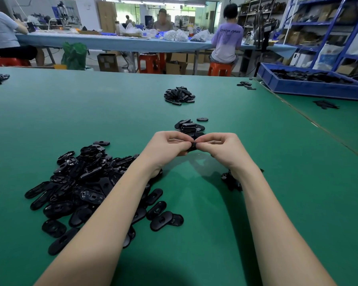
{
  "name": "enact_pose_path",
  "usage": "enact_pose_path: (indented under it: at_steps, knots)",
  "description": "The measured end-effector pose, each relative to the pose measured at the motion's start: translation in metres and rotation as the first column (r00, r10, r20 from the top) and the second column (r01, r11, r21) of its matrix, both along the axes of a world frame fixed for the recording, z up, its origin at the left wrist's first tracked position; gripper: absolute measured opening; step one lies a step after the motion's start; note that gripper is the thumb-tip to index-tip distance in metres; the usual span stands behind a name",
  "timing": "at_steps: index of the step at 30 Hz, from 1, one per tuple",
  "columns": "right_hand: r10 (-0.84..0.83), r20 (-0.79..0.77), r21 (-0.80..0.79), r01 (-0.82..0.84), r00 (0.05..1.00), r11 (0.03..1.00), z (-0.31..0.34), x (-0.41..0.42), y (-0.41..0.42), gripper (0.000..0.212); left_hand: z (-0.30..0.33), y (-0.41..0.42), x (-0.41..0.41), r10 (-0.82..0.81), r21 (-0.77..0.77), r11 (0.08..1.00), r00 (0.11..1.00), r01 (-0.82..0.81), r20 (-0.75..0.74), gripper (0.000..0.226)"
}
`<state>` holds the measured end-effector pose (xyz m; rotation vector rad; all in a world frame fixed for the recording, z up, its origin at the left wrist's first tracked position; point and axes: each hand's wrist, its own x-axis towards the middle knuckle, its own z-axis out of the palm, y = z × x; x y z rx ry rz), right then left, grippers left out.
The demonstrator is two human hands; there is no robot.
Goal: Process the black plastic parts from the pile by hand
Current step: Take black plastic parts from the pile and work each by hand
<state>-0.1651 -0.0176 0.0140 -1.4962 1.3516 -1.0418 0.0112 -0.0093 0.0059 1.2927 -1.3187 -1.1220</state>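
Hands meet mid-table: left hand (170,144) and right hand (219,146) both pinch one black part (192,145) between fingertips, lifted clear of the green table (277,182), likely so both can work its edge. Big pile (87,182) lies by the left arm for supply; small stack (189,126) just beyond, probably finished pieces.

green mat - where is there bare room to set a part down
Bare mat lies left of the small stack, beyond the big pile; more lies right of the right hand. It is crowded under the left hand forearm.
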Motion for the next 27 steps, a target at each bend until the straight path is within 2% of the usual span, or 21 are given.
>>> enact_pose_path:
  at_steps: [9, 13, 17, 23, 27]
  knots:
    - [-0.007, -0.038, 0.000, 0.007, 0.999, 1.000, 0.0016, 0.0004, -0.0014, 0.006, 0.0023, 0.0027, -0.0013, -0.010, 0.042, 0.999, 0.994, 0.014, -0.105, 0.006]
    - [-0.044, -0.055, -0.006, 0.044, 0.997, 0.999, 0.0028, 0.0013, -0.0024, 0.012, 0.0019, 0.0016, -0.0022, 0.000, 0.037, 0.999, 0.993, 0.004, -0.118, 0.007]
    - [-0.032, -0.026, 0.022, 0.033, 0.999, 0.999, 0.0036, 0.0016, -0.0023, 0.020, 0.0028, 0.0015, -0.0006, -0.003, 0.050, 0.999, 0.991, 0.010, -0.132, 0.007]
    - [-0.014, 0.059, 0.125, 0.006, 0.998, 0.992, -0.0024, -0.0019, 0.0024, 0.020, 0.0045, 0.0028, 0.0023, -0.056, 0.083, 0.994, 0.973, 0.077, -0.225, 0.007]
    - [0.018, 0.059, 0.124, -0.025, 0.998, 0.992, -0.0047, -0.0008, 0.0012, 0.016, 0.0034, 0.0051, 0.0027, -0.106, 0.097, 0.986, 0.959, 0.136, -0.264, 0.014]
